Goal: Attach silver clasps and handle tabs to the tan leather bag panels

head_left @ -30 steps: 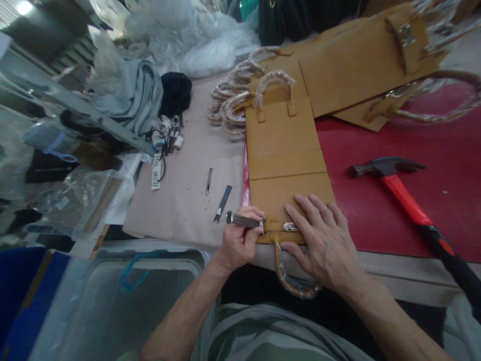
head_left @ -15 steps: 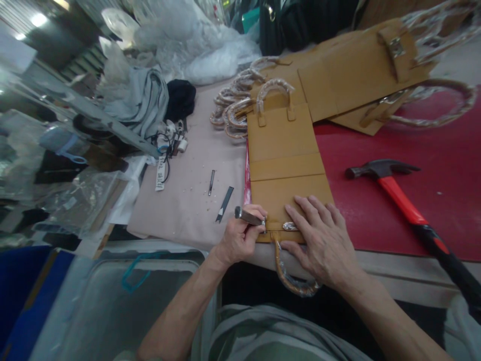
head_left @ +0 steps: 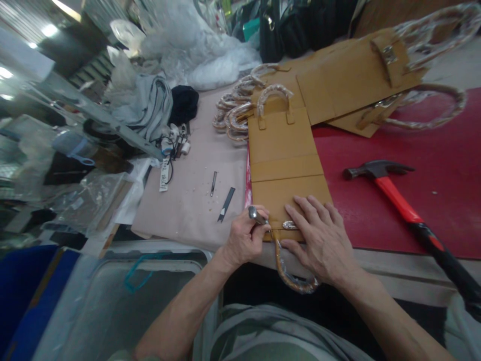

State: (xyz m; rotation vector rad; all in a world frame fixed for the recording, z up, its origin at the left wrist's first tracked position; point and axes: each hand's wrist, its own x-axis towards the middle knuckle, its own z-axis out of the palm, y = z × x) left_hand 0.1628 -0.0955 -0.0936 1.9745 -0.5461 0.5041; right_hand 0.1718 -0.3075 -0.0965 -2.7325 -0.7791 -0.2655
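My left hand (head_left: 246, 235) is closed around a short metal punch (head_left: 257, 215), its lower tip near the front edge of a tan leather bag panel (head_left: 283, 145). Fingers spread, my right hand (head_left: 325, 238) lies flat on the panel's front right part. Between the hands sits a small shiny metal fitting (head_left: 289, 225) with clear film over it. A plastic-wrapped handle (head_left: 296, 285) hangs from the panel over the table's front edge, beside my right thumb. Another wrapped handle (head_left: 274, 91) curves up at the panel's far end.
A claw hammer (head_left: 398, 198) with a red and black grip lies on the red mat (head_left: 376, 220) at right. Left of the panel lie a dark flat tool (head_left: 226, 204) and a thin metal rod (head_left: 214, 183). More tan bag panels (head_left: 353, 77) are stacked behind. A grey bin (head_left: 143, 311) stands below left.
My left hand has shifted slightly right with the punch, which now stands more upright and nearer the handle's base. My right hand stays in place on the panel.
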